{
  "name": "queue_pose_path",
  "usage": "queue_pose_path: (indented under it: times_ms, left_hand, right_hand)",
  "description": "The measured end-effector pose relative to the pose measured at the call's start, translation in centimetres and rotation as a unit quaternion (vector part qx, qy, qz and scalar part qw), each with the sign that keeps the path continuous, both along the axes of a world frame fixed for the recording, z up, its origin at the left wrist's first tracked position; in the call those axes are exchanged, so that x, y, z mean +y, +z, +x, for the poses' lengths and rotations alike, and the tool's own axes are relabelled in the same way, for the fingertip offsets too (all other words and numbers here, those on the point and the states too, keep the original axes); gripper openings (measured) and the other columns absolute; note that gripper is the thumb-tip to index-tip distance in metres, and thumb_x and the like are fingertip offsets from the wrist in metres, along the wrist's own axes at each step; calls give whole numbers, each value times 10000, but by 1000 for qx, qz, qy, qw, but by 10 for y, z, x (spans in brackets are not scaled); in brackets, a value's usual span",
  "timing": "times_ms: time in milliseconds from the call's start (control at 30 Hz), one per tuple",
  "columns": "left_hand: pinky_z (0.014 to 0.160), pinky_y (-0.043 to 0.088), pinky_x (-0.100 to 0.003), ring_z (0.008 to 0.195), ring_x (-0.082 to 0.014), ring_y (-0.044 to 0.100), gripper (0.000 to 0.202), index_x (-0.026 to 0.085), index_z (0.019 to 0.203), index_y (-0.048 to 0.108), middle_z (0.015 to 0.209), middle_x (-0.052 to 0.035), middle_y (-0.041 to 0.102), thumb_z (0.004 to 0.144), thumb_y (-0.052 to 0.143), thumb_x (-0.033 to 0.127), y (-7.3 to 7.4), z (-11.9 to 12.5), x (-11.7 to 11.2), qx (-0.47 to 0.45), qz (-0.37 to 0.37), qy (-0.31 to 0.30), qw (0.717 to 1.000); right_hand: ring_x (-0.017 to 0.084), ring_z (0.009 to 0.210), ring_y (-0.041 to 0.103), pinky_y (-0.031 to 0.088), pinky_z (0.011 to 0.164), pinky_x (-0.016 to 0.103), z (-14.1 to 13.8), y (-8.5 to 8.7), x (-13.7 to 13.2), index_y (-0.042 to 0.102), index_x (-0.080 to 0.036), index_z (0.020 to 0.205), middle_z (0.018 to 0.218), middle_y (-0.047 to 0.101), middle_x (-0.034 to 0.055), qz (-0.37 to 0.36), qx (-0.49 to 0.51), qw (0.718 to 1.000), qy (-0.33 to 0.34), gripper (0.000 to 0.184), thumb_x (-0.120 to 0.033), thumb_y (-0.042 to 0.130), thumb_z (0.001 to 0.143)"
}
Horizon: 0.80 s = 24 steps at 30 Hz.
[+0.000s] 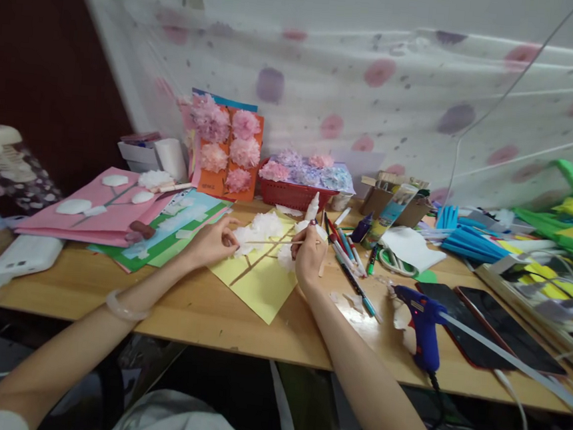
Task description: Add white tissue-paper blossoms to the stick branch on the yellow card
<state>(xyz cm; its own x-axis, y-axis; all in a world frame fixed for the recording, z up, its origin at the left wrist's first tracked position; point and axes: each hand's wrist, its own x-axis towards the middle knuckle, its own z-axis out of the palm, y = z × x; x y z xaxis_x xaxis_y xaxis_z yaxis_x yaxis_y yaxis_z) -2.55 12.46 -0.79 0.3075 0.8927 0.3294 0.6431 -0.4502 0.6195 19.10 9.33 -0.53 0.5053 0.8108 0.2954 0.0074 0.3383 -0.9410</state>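
Note:
A sheet of yellow paper (272,299) lies on the table between my hands, with brown branch-like strips on it and white fluffy paper blossoms (267,227) toward its upper side. My right hand (309,252) is closed on a thin wooden stick (267,242), which points left across the paper over the blossoms. Over the sheet's left edge, my left hand (216,242) has its thumb and forefinger pinched together beside the white blossoms. Whatever those fingertips hold, if anything, is too small to make out. Just behind my right hand stands a white glue bottle (312,207).
Right of the paper lie several pens (346,254), a blue glue gun (420,320) with its cord, and two phones (500,321). Pink cards (111,210) and green sheets (129,258) are stacked at left. A red basket (293,195) of paper flowers stands behind.

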Motion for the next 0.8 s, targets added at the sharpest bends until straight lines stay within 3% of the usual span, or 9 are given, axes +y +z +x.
queue_pose_path:
  times_ms: [533, 800]
  left_hand:
    - [643, 468, -274, 659, -179, 637, 509, 164, 1157, 531, 734, 1, 705, 664, 595, 277, 7, -1, -2, -5, -11, -3, 1000]
    - [705, 459, -262, 726, -178, 636, 372, 180, 1072, 617, 810, -23, 712, 715, 563, 268, 16, -28, 8, -2, 74, 131, 989]
  right_hand:
    - [117, 390, 446, 353, 473, 249, -4, -1, -6, 501, -224, 462, 386, 468, -28, 11, -89, 996, 27, 524, -472, 376, 905]
    - [128, 405, 472, 350, 489, 262, -8, -3, -10, 498, -235, 437, 386, 480, -16, 66, -173, 982, 28, 544, -424, 350, 926]
